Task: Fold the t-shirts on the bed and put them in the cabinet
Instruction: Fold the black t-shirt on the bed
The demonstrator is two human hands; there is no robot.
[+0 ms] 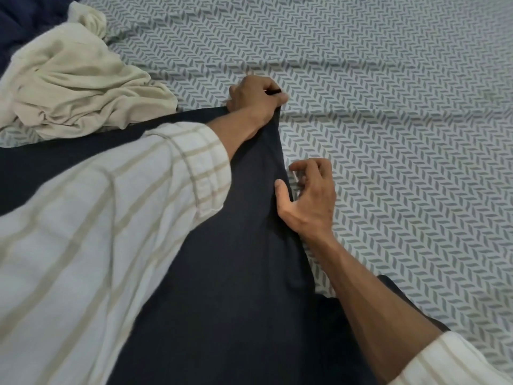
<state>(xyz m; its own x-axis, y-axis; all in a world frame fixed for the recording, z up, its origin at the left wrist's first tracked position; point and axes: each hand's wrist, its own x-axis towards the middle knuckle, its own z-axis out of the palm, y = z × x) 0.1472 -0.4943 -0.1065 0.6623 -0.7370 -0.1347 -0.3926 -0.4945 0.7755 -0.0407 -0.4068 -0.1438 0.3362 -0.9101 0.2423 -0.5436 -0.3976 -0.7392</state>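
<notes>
A dark navy t-shirt point(236, 273) lies spread on the bed, reaching from the lower middle up to the centre. My left hand point(255, 97) grips its far corner in a fist. My right hand point(308, 195) sits on the shirt's right edge lower down: the thumb presses on the cloth and the curled fingers lie over the sheet beside it. A crumpled cream t-shirt point(72, 87) is heaped at the upper left, apart from both hands.
The bed sheet point(402, 134) is white with a grey leaf pattern and fills the right side and top. Another dark navy cloth point(25, 20) shows in the top left corner behind the cream heap. My pale checked sleeves cover the lower left.
</notes>
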